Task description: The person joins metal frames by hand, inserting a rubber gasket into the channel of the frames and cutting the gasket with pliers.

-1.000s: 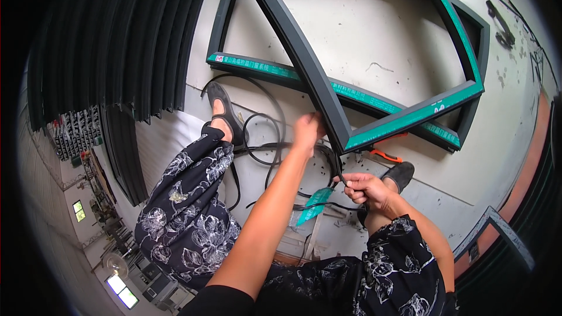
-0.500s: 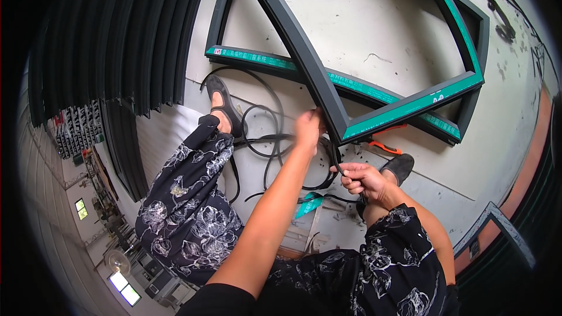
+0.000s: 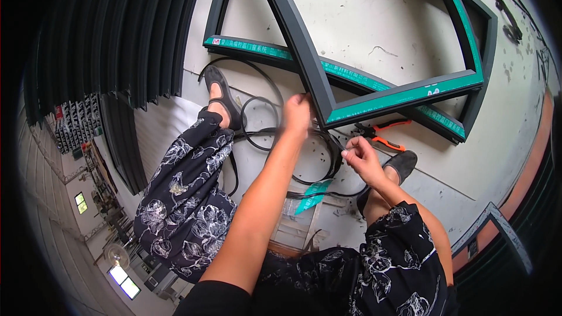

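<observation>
A dark grey window frame [image 3: 297, 41] with green film along its edges lies tilted across a second such frame [image 3: 252, 48]. Against the outer side of the upper frame, close to its near corner, is my left hand [image 3: 297, 114]. Its fingers are curled in and partly blurred, and what they hold is hidden. Just right of that corner, my right hand [image 3: 364, 161] pinches a thin black rubber strip between thumb and fingers. More of the black strip [image 3: 335, 167] lies in loose coils on the floor between my feet.
Pliers with orange and black handles [image 3: 387, 143] lie beside the near corner, by my right shoe [image 3: 402, 164]. Long black profiles [image 3: 117, 29] stand stacked at the left. A torn piece of green film [image 3: 313, 197] rests on the floor below the coils.
The upper frame's near corner has shifted left and slightly up. My left hand has slid up along the frame's side. My right hand has risen a little with the strip, and the pliers show more fully.
</observation>
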`<state>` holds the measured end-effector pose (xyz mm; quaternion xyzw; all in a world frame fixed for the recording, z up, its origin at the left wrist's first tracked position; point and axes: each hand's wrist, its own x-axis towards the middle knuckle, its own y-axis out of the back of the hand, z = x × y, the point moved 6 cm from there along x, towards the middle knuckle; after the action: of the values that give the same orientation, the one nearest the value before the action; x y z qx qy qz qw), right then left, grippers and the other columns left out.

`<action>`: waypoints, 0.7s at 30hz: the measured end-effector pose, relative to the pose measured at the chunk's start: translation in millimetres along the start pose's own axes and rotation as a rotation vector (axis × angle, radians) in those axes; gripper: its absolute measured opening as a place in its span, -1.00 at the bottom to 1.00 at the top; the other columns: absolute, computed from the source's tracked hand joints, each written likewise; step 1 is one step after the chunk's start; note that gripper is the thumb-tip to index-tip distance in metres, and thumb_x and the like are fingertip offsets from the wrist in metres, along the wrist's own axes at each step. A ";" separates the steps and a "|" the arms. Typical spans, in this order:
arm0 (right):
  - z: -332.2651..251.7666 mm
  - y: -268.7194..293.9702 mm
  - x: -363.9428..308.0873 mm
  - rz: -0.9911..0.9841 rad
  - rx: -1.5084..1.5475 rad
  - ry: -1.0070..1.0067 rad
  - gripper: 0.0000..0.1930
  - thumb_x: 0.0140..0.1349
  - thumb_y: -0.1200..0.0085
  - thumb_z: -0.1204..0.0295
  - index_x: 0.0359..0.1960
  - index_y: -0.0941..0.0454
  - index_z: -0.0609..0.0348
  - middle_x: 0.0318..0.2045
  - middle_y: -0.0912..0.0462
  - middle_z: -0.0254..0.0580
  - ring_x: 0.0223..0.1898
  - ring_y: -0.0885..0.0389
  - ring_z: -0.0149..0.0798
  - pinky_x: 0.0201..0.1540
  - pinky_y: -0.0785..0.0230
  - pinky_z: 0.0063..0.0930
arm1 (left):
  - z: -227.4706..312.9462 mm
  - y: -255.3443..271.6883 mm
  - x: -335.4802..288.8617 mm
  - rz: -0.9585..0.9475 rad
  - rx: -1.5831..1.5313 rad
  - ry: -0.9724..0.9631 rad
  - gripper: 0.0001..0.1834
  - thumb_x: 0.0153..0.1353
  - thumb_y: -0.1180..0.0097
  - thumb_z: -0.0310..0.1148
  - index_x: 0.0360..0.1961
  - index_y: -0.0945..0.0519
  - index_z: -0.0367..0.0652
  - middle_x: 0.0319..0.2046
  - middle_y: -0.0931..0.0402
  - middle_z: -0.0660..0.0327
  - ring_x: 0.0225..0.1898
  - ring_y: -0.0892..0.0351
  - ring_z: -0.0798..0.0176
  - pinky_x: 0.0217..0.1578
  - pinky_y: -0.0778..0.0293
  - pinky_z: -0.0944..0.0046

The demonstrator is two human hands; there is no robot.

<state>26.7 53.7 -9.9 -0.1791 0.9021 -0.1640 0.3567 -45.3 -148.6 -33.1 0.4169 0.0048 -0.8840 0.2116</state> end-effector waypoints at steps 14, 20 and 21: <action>26.5 -31.6 23.2 -0.346 -0.017 -0.273 -0.82 0.26 0.00 0.36 -0.28 -0.49 0.24 -0.43 -0.57 -0.25 -0.36 -0.55 -0.30 -0.28 -0.38 -0.43 | 0.3 0.1 -13.8 -0.279 -0.172 0.074 -0.80 0.33 0.10 -0.33 -0.16 -0.47 -0.21 -0.24 -0.52 0.27 -0.20 -0.52 0.33 -0.09 -0.43 0.26; 6.5 -66.4 4.1 -0.499 0.716 -0.616 -0.79 0.34 0.10 0.33 -0.28 -0.46 0.25 -0.51 -0.42 -0.37 -0.55 -0.31 -0.48 -0.39 -0.25 -0.59 | -1.5 0.9 -10.5 -0.296 -0.138 0.117 -0.79 0.31 0.10 -0.36 -0.13 -0.46 -0.24 -0.22 -0.52 0.22 -0.18 -0.53 0.32 -0.10 -0.45 0.25; 5.9 -70.2 0.6 -0.524 0.845 -0.686 -0.79 0.35 0.12 0.33 -0.27 -0.45 0.24 -0.57 -0.35 -0.41 -0.59 -0.25 -0.51 -0.43 -0.21 -0.59 | -2.5 0.9 -9.6 -0.297 -0.140 0.119 -0.79 0.31 0.10 -0.36 -0.13 -0.46 -0.24 -0.22 -0.52 0.22 -0.18 -0.53 0.32 -0.10 -0.45 0.25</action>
<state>44.9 -9.4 15.3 -0.2807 0.5183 -0.5236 0.6152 -37.7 -145.5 -27.5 0.4473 0.1407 -0.8768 0.1065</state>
